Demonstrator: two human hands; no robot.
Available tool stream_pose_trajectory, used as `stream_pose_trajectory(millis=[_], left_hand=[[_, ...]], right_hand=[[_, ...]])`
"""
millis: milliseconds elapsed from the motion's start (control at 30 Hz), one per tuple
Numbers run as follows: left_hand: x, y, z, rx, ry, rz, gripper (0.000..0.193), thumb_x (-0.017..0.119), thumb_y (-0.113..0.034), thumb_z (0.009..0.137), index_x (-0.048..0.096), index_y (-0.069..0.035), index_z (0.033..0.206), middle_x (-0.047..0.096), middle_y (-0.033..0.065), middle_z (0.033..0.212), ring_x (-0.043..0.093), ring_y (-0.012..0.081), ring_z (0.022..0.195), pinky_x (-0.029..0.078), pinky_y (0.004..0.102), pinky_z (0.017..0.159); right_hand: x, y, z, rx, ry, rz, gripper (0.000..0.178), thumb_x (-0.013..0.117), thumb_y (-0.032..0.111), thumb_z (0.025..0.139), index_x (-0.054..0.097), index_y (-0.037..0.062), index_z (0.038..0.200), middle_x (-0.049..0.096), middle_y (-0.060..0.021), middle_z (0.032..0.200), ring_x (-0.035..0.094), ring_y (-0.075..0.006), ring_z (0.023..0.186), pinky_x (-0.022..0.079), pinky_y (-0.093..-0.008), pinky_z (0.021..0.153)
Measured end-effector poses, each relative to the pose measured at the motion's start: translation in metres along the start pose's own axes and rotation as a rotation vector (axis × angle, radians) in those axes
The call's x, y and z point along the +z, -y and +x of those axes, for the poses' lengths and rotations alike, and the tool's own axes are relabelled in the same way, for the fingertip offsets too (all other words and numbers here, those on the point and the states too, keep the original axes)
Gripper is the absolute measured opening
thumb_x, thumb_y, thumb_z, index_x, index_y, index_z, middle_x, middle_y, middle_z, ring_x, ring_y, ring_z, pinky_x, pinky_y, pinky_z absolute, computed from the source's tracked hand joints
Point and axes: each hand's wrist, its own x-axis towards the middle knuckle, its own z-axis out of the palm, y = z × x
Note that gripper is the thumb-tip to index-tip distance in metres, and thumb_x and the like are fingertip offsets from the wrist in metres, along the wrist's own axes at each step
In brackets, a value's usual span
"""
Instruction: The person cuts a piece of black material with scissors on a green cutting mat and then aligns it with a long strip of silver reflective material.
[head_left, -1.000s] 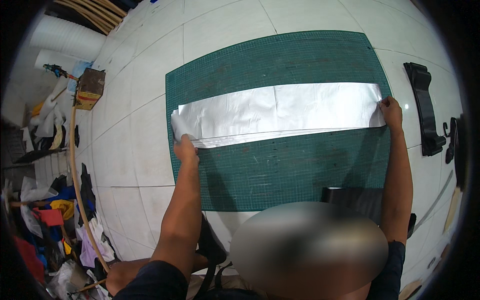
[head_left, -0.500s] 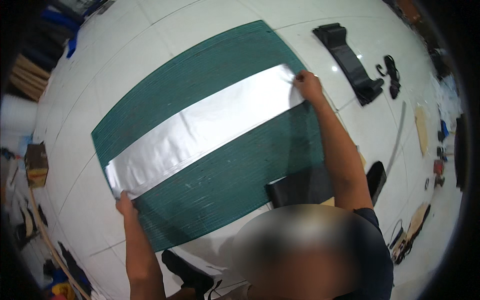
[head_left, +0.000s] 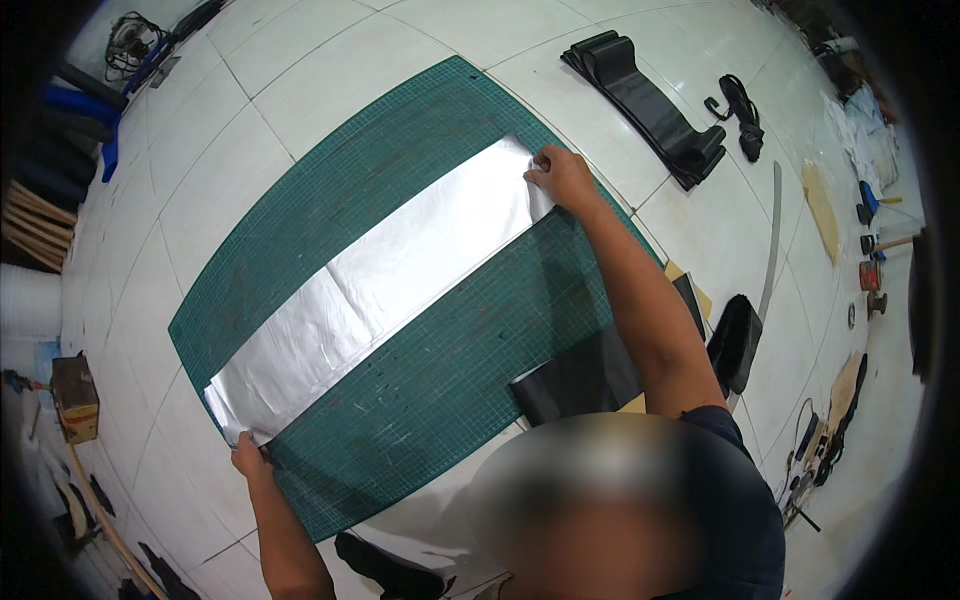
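A long strip of shiny silver sheet (head_left: 400,265) lies slantwise across a green cutting mat (head_left: 450,370) on the floor. A crease crosses it near the middle, and its lower left end looks a little ruffled, with more than one edge showing. My left hand (head_left: 252,455) pinches the near left corner at the mat's edge. At the far right end my right hand (head_left: 563,180) is closed on the strip's edge, thumb and fingers together. Both forearms reach in from below.
Folded black material (head_left: 645,110) and a bundled dark cord (head_left: 742,120) lie beyond the mat to the right. Another black sheet (head_left: 575,380) overlaps its near right edge. A metal ruler-like strip (head_left: 772,240) lies farther right. A brown box (head_left: 75,395) stands at left.
The view has shifted, so mat and strip appear farther left and more steeply slanted. Both hands still hold the strip's ends.
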Motion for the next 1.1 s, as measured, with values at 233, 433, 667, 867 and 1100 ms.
stream_pose_trajectory(millis=[233,433,667,867,1100], left_hand=[[0.004,-0.007,-0.012,-0.022,-0.016,-0.002,0.030,0.068,-0.027,0.080,0.057,-0.002,0.093,0.056,0.0046,0.079,0.053,0.0143,0.057,0.042,0.0242,0.043],[-0.001,0.002,0.007,0.048,0.012,0.109,0.039,0.068,-0.032,0.082,0.059,0.000,0.101,0.057,0.0054,0.076,0.052,0.0141,0.052,0.044,0.0248,0.044],[-0.015,0.003,0.032,0.317,-0.205,0.332,0.060,0.068,-0.042,0.083,0.056,0.008,0.115,0.065,0.0139,0.088,0.063,0.0262,0.072,0.053,0.0371,0.067],[-0.023,-0.017,0.052,0.390,0.020,0.636,0.060,0.067,-0.046,0.084,0.063,0.012,0.101,0.067,0.0211,0.094,0.065,0.0288,0.087,0.049,0.0386,0.079],[-0.011,-0.025,0.019,0.437,0.117,0.733,0.061,0.066,-0.044,0.085,0.060,0.009,0.114,0.065,0.0228,0.103,0.064,0.0334,0.097,0.049,0.0396,0.086]], right_hand=[[0.003,-0.006,0.003,-0.026,-0.015,0.026,0.027,0.078,0.020,0.075,0.069,0.0023,0.093,0.070,-0.0140,0.086,0.068,-0.0277,0.081,0.052,-0.0366,0.074],[0.001,0.000,0.002,0.051,0.029,0.014,0.029,0.076,0.025,0.077,0.070,0.0052,0.097,0.070,-0.0156,0.092,0.066,-0.0328,0.089,0.051,-0.0411,0.080],[0.002,0.006,0.011,0.048,0.047,-0.061,0.033,0.069,0.030,0.083,0.069,0.0022,0.102,0.067,-0.0212,0.101,0.065,-0.0360,0.096,0.051,-0.0442,0.085],[0.018,0.006,0.006,-0.063,-0.024,-0.222,0.021,0.054,0.016,0.089,0.068,0.0001,0.092,0.066,-0.0214,0.100,0.062,-0.0398,0.098,0.050,-0.0476,0.087],[0.016,-0.001,0.000,-0.149,-0.040,-0.317,0.020,0.050,0.012,0.090,0.066,0.0016,0.093,0.065,-0.0203,0.100,0.063,-0.0377,0.096,0.051,-0.0490,0.083]])
